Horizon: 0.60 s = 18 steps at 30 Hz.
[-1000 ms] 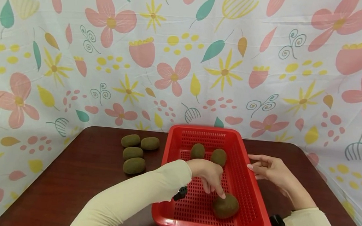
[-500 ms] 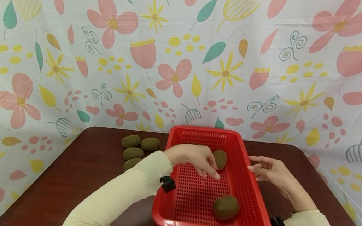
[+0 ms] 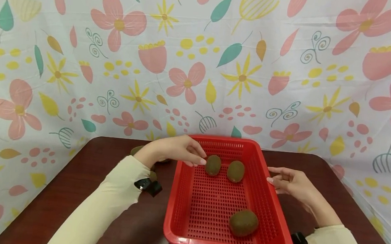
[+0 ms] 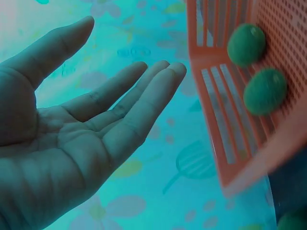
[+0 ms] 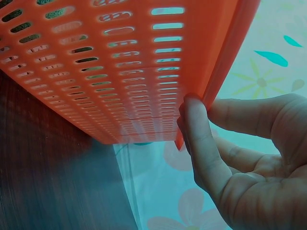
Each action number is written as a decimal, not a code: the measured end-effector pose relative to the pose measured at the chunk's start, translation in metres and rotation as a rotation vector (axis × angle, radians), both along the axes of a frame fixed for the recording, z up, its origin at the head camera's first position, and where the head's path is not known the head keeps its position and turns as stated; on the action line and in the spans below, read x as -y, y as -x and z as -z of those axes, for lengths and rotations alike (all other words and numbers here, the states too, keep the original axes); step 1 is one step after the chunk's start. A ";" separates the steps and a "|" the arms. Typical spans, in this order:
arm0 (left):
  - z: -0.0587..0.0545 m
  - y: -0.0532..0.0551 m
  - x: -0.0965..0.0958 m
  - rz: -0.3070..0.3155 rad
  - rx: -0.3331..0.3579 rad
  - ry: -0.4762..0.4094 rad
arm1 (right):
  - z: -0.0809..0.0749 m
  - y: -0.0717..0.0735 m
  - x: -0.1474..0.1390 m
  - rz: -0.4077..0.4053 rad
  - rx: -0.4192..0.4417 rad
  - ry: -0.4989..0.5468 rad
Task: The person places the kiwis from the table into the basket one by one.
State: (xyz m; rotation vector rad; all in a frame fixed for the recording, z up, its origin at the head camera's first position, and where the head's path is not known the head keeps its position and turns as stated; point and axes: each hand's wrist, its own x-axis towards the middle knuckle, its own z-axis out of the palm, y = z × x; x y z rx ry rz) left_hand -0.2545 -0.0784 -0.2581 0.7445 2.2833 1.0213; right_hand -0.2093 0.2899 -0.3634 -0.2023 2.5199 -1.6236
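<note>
A red plastic basket (image 3: 213, 243) with perforated walls stands on the table. Inside it lie three brown kiwis: one kiwi (image 3: 213, 165) and another kiwi (image 3: 235, 171) toward the back, plus a larger-looking kiwi (image 3: 244, 222) near the front right. My left hand (image 3: 176, 150) is over the basket's back left rim, holding nothing, with its fingers extended in the left wrist view. My right hand (image 3: 293, 187) pinches the right rim between thumb and fingers, as the right wrist view shows. Behind my left hand and wrist, the kiwis (image 3: 136, 150) on the table are mostly hidden.
The dark wooden table (image 3: 73, 189) extends to the left and right of the basket. A flower-patterned cloth (image 3: 193, 60) hangs behind the table and along its sides.
My left hand has left the front kiwi and moved back and left across the basket to its back left rim. The kiwis in the basket and my right hand have stayed put.
</note>
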 end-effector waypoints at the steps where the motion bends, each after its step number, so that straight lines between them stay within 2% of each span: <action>1: 0.001 0.001 0.006 -0.009 -0.009 -0.008 | 0.000 0.000 0.000 0.001 0.000 0.000; 11: 0.016 0.005 0.058 -0.131 -0.084 -0.102 | -0.001 -0.001 0.000 0.006 0.005 -0.005; 14: 0.023 0.008 0.070 -0.158 -0.124 -0.086 | -0.001 -0.001 0.000 0.006 0.003 -0.005; 18: 0.035 0.011 0.084 -0.175 -0.223 -0.017 | -0.001 -0.001 0.000 0.004 0.000 0.000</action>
